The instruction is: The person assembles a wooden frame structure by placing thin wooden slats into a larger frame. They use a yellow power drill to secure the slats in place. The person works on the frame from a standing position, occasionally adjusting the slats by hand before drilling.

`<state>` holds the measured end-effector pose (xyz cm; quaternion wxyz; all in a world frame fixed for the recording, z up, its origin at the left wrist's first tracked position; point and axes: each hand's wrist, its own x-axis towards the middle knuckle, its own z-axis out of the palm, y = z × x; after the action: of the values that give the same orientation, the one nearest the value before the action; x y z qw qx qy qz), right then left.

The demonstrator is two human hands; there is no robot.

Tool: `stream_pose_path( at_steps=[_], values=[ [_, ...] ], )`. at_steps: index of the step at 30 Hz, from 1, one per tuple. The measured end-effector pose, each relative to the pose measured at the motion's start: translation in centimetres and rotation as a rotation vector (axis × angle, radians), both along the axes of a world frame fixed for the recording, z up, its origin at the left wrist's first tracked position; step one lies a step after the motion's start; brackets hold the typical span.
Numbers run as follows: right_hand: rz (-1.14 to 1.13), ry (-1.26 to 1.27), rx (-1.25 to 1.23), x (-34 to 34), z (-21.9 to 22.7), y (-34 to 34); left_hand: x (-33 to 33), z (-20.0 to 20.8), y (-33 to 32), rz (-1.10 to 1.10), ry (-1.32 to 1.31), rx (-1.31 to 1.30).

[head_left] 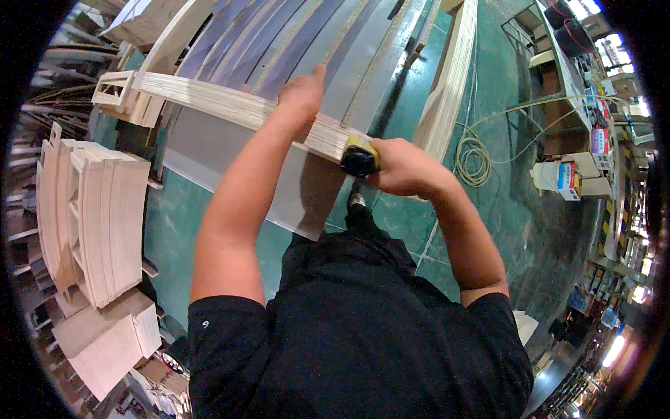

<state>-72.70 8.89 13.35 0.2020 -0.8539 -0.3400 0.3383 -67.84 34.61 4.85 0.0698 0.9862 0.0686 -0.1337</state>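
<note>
Left hand (301,91) of mine lies flat, fingers together and palm down, on top of a long curved strip of layered wood (230,106), pressing it near its right end. My right hand (405,166) is closed around a yellow and black power tool (360,156), whose head touches the end of the strip; a dark hose or cord (357,206) drops from the tool toward my body. The wood strip rests across a wide grey curved panel (279,167) and runs up and left to a small wooden frame (118,91). Beside the panel, on the right, stands another curved piece of pale plywood (450,84). A coil of pale cable (473,159) lies on the green floor (516,209) near my right hand. Stacks of curved wooden parts (94,216) stand well apart at my left.
</note>
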Motion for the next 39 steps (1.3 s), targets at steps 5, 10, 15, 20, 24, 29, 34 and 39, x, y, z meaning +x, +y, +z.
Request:
stream_pose_path(
  at_steps=[5, 10, 15, 20, 24, 29, 34, 39],
  values=[
    [-0.062, 0.042, 0.055, -0.2, 1.4, 0.8, -1.8, 0.4, 4.0, -0.159, -0.035, -0.233],
    [-0.121, 0.054, -0.031, -0.3, 1.6, 0.6, -2.6, 1.7, 8.5, -0.57, -0.017, -0.272],
    [-0.169, 0.071, -0.089, -0.5, 2.7, 2.2, -3.8, 0.6, 10.7, -0.792, -0.24, -0.382],
    [-0.103, 0.056, -0.042, 0.2, 5.7, 8.0, -2.6, -0.7, 11.9, -0.91, -0.199, -0.418],
    [0.044, -0.037, -0.007, 2.9, 4.9, 11.3, -2.6, -1.7, 12.2, -0.882, -0.172, -0.492],
    [0.054, 0.021, -0.099, 5.3, 2.7, 13.5, -2.9, -1.2, 12.2, -0.805, -0.117, -0.555],
    [-0.141, 0.207, -0.086, 5.7, 1.1, 13.0, -3.0, -1.2, 12.1, -0.794, -0.188, -0.558],
    [-0.286, 0.296, -0.093, 5.6, 1.8, 14.2, -2.9, -1.6, 12.1, -0.769, -0.205, -0.555]
  ],
)
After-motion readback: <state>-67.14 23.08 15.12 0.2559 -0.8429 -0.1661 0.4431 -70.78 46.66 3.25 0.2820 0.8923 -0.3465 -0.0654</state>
